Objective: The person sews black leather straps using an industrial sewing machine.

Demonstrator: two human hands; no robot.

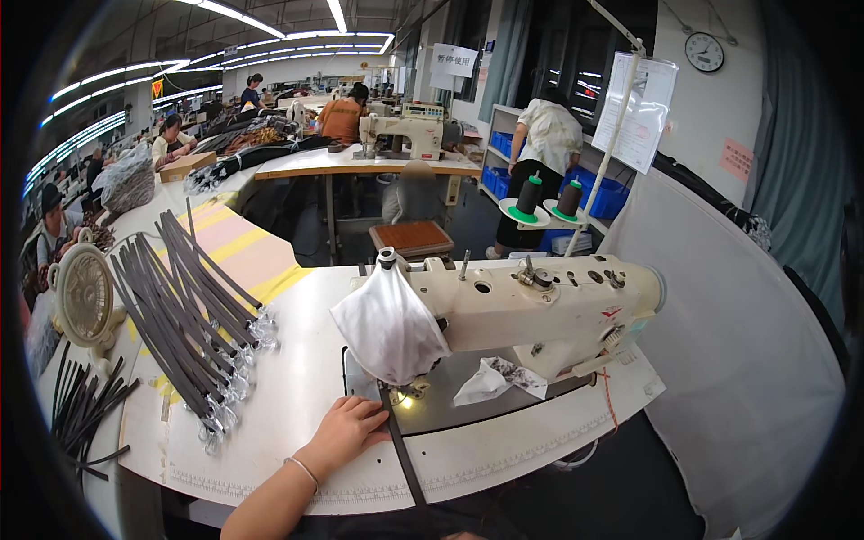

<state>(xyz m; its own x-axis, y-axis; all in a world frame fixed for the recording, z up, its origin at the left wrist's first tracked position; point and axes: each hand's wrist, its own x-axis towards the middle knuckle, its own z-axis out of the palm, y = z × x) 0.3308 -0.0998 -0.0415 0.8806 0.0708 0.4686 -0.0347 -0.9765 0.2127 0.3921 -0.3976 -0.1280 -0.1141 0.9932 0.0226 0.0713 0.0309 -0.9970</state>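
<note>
My left hand (346, 430) lies flat on the sewing table, fingers stretched out, their tips against the left edge of a dark strap (404, 454). This strap runs from under the head of a cream sewing machine (531, 306) over the table's front edge toward me. A white cloth (389, 328) drapes the machine head and hides most of the needle area. Beside the strap a small lamp glows near the presser foot. Of my right hand only a sliver of skin (463, 536) shows at the lower edge, its fingers out of sight.
Many dark straps (184, 328) with clear-wrapped ends lie left of the machine. Further left are a small fan (85, 297) and shorter black strips (81, 418). A stained white rag (499, 380) rests on the machine bed. Thread cones (531, 193) stand behind; co-workers work farther back.
</note>
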